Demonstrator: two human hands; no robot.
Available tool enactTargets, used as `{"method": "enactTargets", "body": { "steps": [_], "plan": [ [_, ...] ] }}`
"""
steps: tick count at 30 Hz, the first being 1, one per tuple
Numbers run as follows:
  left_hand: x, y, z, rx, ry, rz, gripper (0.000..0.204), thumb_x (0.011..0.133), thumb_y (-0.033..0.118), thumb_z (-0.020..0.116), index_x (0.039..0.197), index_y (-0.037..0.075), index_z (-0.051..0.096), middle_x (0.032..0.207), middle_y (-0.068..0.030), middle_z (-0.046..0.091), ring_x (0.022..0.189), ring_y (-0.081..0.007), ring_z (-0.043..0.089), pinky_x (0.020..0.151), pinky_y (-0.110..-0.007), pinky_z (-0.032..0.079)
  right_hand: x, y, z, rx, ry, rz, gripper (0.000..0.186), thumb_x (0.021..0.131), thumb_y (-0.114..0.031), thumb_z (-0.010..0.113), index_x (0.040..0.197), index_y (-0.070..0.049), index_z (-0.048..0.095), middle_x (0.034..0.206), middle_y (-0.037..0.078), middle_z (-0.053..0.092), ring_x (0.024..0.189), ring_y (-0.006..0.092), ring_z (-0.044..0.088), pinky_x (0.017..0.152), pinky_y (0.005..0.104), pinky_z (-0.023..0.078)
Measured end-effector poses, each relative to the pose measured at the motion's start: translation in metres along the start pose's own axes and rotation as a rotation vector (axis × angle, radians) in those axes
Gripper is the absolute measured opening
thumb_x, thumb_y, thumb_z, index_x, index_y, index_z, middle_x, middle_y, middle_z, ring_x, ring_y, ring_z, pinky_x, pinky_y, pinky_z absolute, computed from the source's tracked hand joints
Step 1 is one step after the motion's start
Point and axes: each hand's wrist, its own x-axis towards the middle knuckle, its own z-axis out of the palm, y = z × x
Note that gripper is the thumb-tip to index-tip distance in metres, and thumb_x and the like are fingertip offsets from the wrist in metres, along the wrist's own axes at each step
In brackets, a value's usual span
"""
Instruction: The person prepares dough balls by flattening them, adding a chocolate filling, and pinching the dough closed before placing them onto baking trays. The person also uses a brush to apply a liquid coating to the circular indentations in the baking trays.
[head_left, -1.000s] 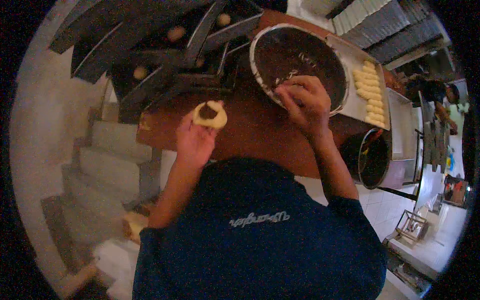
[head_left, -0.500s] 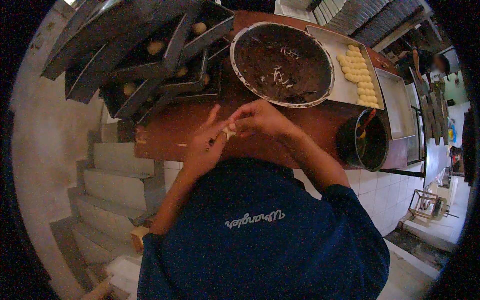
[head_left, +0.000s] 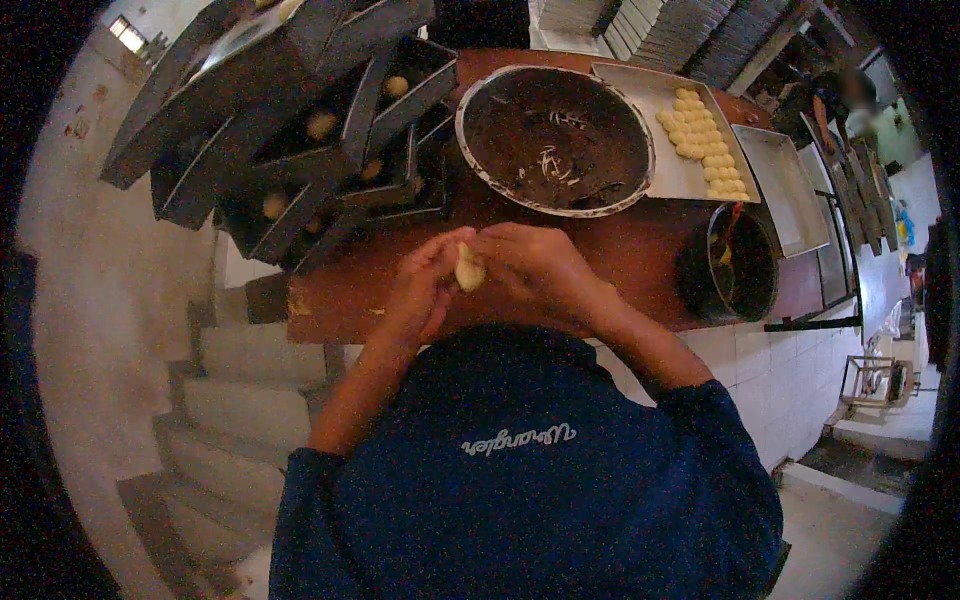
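Pale dough lump [head_left: 468, 268] pinched between both hands over the brown counter [head_left: 640, 250].

Left hand [head_left: 425, 285] and right hand [head_left: 535, 270] meet fingertip to fingertip, fingers curled closed around the dough, forearms angled inward from the lower edge. Just beyond sit a dark-filled round bowl [head_left: 555, 140] and a tray of dough pieces [head_left: 700, 140].

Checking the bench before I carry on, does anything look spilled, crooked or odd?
Only the dark metal baking tins at the far left: they lie tilted and overlapping in a jumbled heap, dough balls inside. The round metal bowl of dark filling and tray of dough pieces sit level.
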Motion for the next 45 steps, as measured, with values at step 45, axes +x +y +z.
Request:
{"method": "enactTargets", "body": {
  "steps": [45],
  "plan": [
    [-0.010, -0.031, 0.060, 0.588, 0.714, 0.162, 0.033, 0.085, 0.023, 0.076, 0.107, 0.002, 0.062, 0.107, -0.0145, 0.070, 0.093, -0.0215, 0.067, 0.082, -0.037, 0.053, -0.046, 0.007, -0.010, 0.247, -0.124, 0.086, 0.034, 0.080, -0.015, 0.077, 0.111, -0.003, 0.068, 0.116, 0.019, 0.068, 0.109, 0.0375, 0.064, 0.090, 0.0427, 0.053]
  ]
}}
